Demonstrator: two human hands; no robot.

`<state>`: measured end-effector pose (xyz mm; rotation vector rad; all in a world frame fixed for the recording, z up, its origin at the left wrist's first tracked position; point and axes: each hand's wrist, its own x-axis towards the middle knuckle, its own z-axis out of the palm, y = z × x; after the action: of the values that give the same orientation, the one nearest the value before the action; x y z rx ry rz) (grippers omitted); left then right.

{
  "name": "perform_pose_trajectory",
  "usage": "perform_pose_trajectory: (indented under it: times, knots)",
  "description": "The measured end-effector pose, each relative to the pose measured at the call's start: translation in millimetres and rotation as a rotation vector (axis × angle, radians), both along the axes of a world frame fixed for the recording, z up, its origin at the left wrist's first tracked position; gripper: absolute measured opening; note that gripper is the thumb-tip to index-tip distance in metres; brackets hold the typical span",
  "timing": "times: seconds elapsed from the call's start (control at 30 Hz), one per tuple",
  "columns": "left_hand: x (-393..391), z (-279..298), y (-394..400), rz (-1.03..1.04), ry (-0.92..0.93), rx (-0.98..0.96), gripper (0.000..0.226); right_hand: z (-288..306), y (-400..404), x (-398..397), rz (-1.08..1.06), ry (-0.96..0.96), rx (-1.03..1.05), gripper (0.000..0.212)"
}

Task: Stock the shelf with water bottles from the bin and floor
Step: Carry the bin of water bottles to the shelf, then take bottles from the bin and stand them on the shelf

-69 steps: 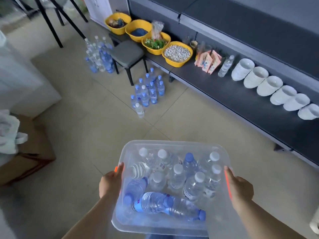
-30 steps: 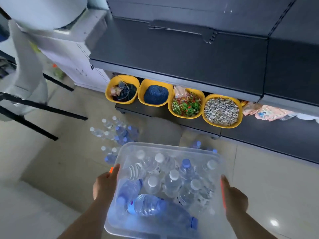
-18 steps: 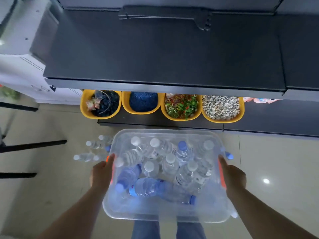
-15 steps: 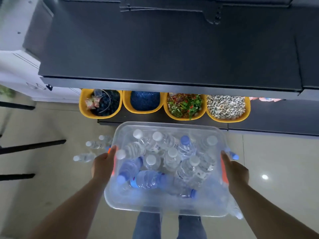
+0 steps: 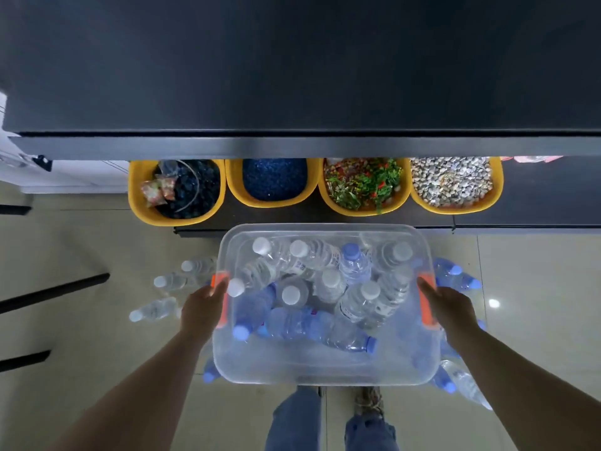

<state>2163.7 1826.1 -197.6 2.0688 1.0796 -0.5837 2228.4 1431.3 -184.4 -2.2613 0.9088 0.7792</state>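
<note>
Bin: clear tub of water bottles, carried level in front of the dark shelf, likely so nothing rolls out.
Left hand: fingers curled round the bin's orange side handle.
Right hand: same wrap on the opposite handle, balancing the load.
Floor bottles: loose beside the bin, below the shelf.
</note>
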Motion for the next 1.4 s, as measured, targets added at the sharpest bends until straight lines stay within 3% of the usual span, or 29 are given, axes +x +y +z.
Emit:
perform_pose_trajectory:
  times: [0.1, 0.4, 0.6, 0.83, 1.07, 1.27, 1.4]
  knots:
    - [-4.1, -7.6, -1.0, -0.024, -0.009, 0.042, 0.057, -6.8, 1.1, -3.3, -0.034, -0.07, -0.018, 0.055]
    - [-5.2, -9.3, -1.6, 0.032, -0.04, 0.042, 0.07, -11.8, 2.5, -0.2, -0.048, -0.058, 0.002, 0.056]
    - [4.9, -1.3, -11.9, 0.195, -0.107, 0.04, 0.059, -8.1, 7.5, 8.8, -0.184, -0.092, -0.019, 0.056]
    - [21.5, -0.6, -15.6, 0.246, -0.157, 0.071, 0.056, -7.6, 4.0, 23.5, -0.171, -0.134, -0.021, 0.063]
    - [25.4, -10.3, -16.5, 0.131, -0.039, 0.09, 0.059, -20.5, -3.0, 32.4, -0.13, -0.113, -0.007, 0.064]
    - [24.8, -1.0, -12.6, -0.069, 0.058, 0.113, 0.048, -13.5, -5.5, 28.3, 0.087, -0.116, 0.023, 0.048]
    - [14.7, 7.9, -23.6, -0.029, 0.018, 0.046, 0.037, -12.1, -4.7, 21.5, 0.081, -0.142, 0.034, 0.042]
